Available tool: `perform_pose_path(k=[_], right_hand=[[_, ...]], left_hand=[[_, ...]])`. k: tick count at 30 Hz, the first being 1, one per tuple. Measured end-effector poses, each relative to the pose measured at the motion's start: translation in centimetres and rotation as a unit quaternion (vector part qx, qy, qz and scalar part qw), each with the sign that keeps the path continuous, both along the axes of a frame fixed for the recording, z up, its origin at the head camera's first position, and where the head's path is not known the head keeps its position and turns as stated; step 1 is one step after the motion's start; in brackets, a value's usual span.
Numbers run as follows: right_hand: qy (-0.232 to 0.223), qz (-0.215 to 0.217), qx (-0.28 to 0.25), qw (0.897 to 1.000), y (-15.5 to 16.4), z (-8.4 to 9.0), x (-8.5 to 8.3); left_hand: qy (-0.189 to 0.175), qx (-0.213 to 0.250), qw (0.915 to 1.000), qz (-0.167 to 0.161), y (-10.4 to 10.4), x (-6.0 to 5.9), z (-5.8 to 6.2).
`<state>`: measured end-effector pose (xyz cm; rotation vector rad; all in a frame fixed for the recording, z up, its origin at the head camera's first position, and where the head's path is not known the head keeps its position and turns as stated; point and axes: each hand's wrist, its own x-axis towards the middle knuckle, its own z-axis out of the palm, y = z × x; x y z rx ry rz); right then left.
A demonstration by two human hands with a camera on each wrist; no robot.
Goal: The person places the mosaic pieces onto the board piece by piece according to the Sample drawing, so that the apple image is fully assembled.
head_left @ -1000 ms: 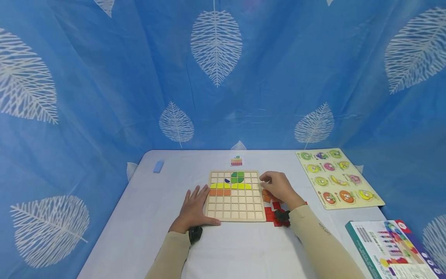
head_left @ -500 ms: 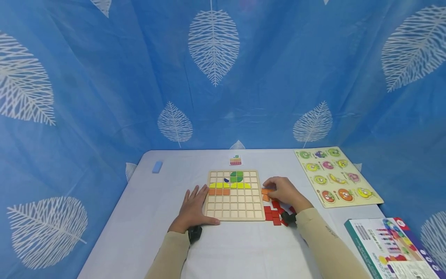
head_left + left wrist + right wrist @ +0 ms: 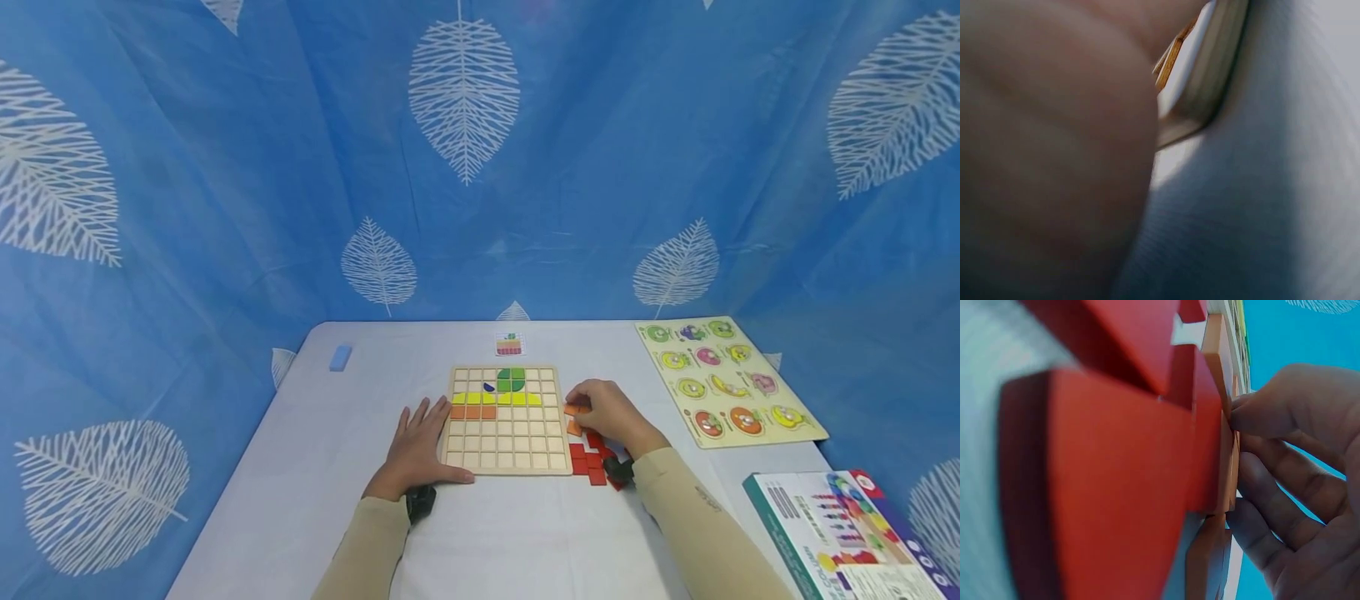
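A square wooden grid board [image 3: 517,437] lies on the table, with green, dark blue, yellow and orange pieces set in some cells. My left hand [image 3: 415,450] rests spread along the board's left edge, its thumb by the near left corner. In the left wrist view, that hand [image 3: 1054,156] blurs over most of the frame and hides much of the board. My right hand [image 3: 611,410], right of the board, pinches an orange tile [image 3: 573,409] between thumb and fingers. Another orange tile [image 3: 574,427] lies just below. Red tiles [image 3: 587,461] lie loose near the right wrist.
A small picture card [image 3: 510,344] lies behind the board. At the far left is a light blue block [image 3: 341,358]. A fruit puzzle board [image 3: 697,392] and a printed box [image 3: 840,529] occupy the right side. A blue leaf-patterned curtain [image 3: 525,250] hangs behind the table.
My right hand has gone from the board's right edge to the orange tiles, slightly right and nearer, and now pinches one. The left hand has stayed in place.
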<state>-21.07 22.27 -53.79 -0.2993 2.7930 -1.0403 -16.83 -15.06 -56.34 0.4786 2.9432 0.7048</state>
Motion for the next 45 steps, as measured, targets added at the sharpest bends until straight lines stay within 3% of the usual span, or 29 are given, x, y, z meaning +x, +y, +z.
perform_pose_path(k=[10, 17, 35, 45], right_hand=[[0.000, -0.012, 0.004, 1.000, 0.0, 0.0, -0.3], [0.052, -0.001, -0.010, 0.999, -0.5, 0.4, -0.7], [0.080, 0.115, -0.048, 0.989, -8.5, 0.6, -0.5], [0.066, 0.102, -0.033, 0.992, -10.6, 0.1, -0.7]], left_hand=[[0.002, -0.001, 1.0000, 0.000, 0.0, 0.1, 0.0], [0.005, -0.008, 1.0000, 0.001, 0.0, 0.0, 0.1], [-0.002, -0.018, 0.9998, 0.000, -0.1, -0.3, -0.4], [-0.006, -0.015, 0.9999, 0.000, -0.1, -0.1, 0.0]])
